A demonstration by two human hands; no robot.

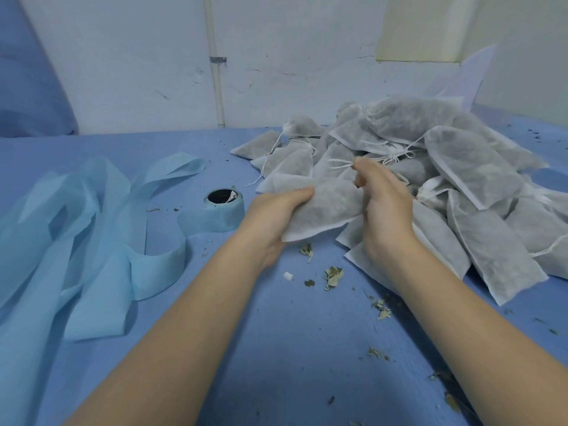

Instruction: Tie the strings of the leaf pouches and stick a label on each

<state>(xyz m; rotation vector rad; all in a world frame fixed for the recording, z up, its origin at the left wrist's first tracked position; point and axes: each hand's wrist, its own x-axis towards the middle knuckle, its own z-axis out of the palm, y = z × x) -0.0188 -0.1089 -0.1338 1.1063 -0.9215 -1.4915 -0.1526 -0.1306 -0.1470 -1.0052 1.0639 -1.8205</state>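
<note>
A white fabric pouch (325, 207) filled with dried leaves lies between my hands at the near edge of the heap. My left hand (273, 219) grips its bottom end from below, fingers curled over the edge. My right hand (384, 204) holds its upper end, and thumb and fingers pinch the white drawstring (339, 163) at the pouch's neck. Behind and to the right, a heap of several similar pouches (461, 167) with loose white strings covers the blue table.
A roll of light blue fabric tape (215, 210) stands left of my hands, its long strip (92, 229) unwound across the left side of the blue table (292, 348). Dried leaf scraps (333, 276) lie in front of the heap. A white wall stands behind.
</note>
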